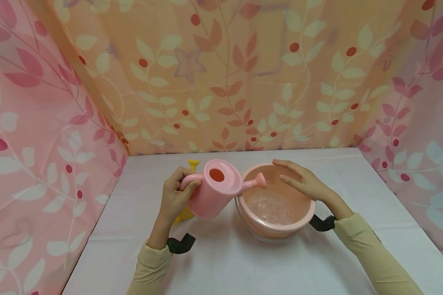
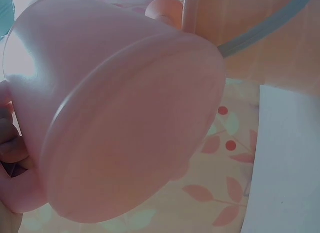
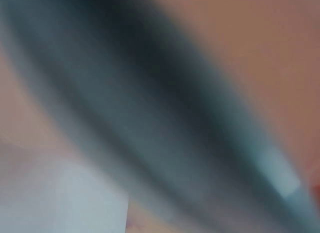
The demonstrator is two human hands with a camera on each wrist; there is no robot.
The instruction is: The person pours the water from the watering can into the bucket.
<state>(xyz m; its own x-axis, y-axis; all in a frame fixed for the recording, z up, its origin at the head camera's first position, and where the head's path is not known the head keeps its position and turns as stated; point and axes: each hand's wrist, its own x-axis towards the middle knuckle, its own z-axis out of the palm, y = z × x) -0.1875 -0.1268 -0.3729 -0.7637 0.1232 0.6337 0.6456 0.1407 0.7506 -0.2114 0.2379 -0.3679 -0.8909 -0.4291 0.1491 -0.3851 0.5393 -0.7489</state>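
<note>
Pink plastic filled the left hand [image 1: 175, 196]: its curled fingers gripped the handle of a tilted watering can [image 1: 218, 196], spout over the left side of a peach bucket [image 1: 295, 205]. The right hand [image 1: 304, 182], fingers extended, lay over the bucket's right rim. Clear liquid [image 1: 269, 207] glinted inside. Behind the can, a partly hidden yellow object [image 1: 186, 213] stood on the white tabletop [image 1: 221, 262].

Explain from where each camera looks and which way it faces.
Head: on the head, facing forward and down at the pink watering can and bucket; left hand, right hand and sleeves show.
Left wrist: on that wrist, facing the can's underside; fingers show.
Right wrist: on that wrist, facing a blurred dark band; no hand recognisable.
Head and left wrist share can and bucket.
</note>
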